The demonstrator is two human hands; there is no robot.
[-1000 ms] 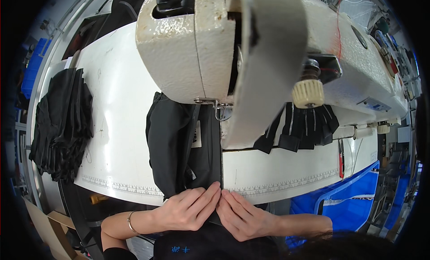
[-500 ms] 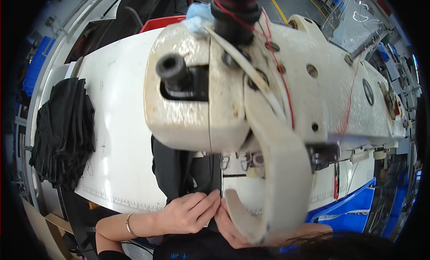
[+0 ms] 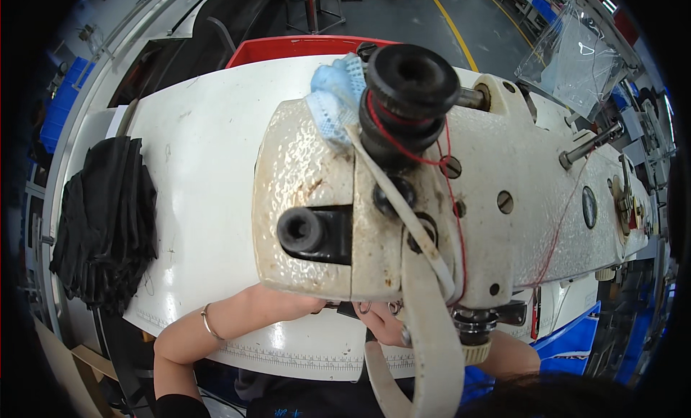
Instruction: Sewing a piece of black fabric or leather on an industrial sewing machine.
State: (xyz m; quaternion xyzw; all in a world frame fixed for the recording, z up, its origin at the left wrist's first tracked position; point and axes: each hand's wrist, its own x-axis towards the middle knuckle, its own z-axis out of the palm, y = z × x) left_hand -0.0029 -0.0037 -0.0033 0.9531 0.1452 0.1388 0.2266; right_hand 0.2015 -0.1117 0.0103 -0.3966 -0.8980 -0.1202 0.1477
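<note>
Both hands have gone farther in from the table's near edge since half a second ago, and the black fabric piece they were pinching has dropped out of my sight behind the machine head (image 3: pixel 309 173). From where I stand, a stack of black cloth (image 3: pixel 108 224) sits at the left end of the white table (image 3: pixel 201 166). Next comes the left hand (image 3: pixel 288 303), a bracelet (image 3: pixel 208 323) on its wrist, its fingers covered by the head, so I can't tell how they grip. A dark sliver (image 3: pixel 348 309) shows between the hands; cloth or metal, I can't say. Light blue cloth (image 3: pixel 335 98) is tucked on top, against a black knob (image 3: pixel 412 80) wound with red thread. Just right of the sliver is the right hand (image 3: pixel 380 324), partly behind a curved pale arm (image 3: pixel 435 339); its hold is hidden too. Farther right, a blue bin (image 3: pixel 572 353) stands by the near edge.
</note>
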